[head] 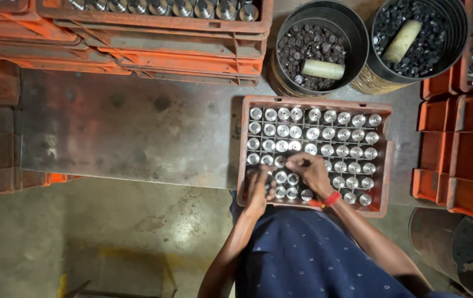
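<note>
A: Head view. Where are the hands?
B: Both over the orange crate [382,160] sitting at the near edge of the metal table [137,132]. Crate is gridded and filled with upright shiny metal cylinders [342,135].
A: Left hand pose?
B: Left hand [259,190] reaches up from the near-left corner of the crate, forearm angled in from below, fingers curled down onto the cylinders there. Whether it actually pinches one, can't tell.
A: Right?
B: Right hand [309,172] lies across the near rows, wrist with a red band [331,199] at the crate's near edge, fingers bunched together on a cylinder near the left side. Grip looks closed on it.
A: Surroundings?
B: Two black buckets [357,33] of dark parts at the far edge, more orange crates [457,143] right and far-left.
</note>
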Demonstrator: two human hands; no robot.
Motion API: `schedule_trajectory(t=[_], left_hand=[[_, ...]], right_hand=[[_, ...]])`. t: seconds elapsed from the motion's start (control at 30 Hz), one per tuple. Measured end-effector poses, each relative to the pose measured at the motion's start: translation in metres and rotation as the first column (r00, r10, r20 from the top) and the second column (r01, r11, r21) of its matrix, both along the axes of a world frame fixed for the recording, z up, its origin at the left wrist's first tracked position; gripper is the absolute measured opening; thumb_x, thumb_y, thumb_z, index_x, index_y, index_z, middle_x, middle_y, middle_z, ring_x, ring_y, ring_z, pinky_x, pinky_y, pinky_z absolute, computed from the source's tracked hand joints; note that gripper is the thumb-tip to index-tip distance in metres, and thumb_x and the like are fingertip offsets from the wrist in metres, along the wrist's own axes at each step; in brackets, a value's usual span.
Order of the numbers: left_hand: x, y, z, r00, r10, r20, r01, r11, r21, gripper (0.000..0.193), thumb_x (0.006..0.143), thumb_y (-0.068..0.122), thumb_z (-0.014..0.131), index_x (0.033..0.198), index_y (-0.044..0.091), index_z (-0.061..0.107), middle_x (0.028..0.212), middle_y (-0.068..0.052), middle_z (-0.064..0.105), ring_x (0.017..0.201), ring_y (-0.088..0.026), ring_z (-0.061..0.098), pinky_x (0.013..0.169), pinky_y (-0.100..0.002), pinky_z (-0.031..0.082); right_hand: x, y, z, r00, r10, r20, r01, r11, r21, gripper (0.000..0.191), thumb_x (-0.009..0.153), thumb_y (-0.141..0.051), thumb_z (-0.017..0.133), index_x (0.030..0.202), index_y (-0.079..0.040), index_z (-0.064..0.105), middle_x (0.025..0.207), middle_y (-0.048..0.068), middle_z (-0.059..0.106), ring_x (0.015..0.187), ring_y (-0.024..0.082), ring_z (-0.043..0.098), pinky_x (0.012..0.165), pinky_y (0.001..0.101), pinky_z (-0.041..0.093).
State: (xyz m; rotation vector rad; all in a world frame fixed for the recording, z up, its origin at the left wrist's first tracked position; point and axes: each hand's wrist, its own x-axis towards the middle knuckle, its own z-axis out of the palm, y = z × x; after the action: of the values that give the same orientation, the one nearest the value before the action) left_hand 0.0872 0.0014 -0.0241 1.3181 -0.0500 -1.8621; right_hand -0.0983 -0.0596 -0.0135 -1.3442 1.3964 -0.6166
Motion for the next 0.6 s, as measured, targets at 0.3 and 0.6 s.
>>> schedule_trajectory(t=[0.3, 0.6], left_hand=[[0.016, -0.007, 0.022, 0.992, 0.117, 0.036, -0.113, 0.989, -0.099, 0.024, 0.103, 0.026, 0.061, 0.111, 0.004, 0.067, 0.073, -0.001, 0.055, 0.054, -0.008, 0.049, 0.044, -0.023, 0.037], [-0.006, -0.024, 0.028, 0.999, -0.033, 0.042, 0.037, 0.995, -0.096, 0.017, 0.097, 0.027, 0.066, 0.112, 0.022, 0.06, 0.072, 0.002, 0.055, 0.049, -0.006, 0.043, 0.04, -0.02, 0.029]], right_hand=[[0.025, -0.035, -0.002, 0.901, 0.241, -0.36, -0.285, 0.956, -0.073, 0.013, 0.09, -0.015, 0.078, 0.099, -0.005, 0.079, 0.094, 0.012, 0.079, 0.077, 0.022, 0.076, 0.07, 0.0357, 0.058], [0.007, -0.015, 0.0, 0.935, 0.068, 0.349, -0.144, 0.97, 0.195, 0.026, 0.09, -0.009, 0.076, 0.115, -0.003, 0.076, 0.105, 0.006, 0.076, 0.091, 0.011, 0.068, 0.082, 0.028, 0.057]])
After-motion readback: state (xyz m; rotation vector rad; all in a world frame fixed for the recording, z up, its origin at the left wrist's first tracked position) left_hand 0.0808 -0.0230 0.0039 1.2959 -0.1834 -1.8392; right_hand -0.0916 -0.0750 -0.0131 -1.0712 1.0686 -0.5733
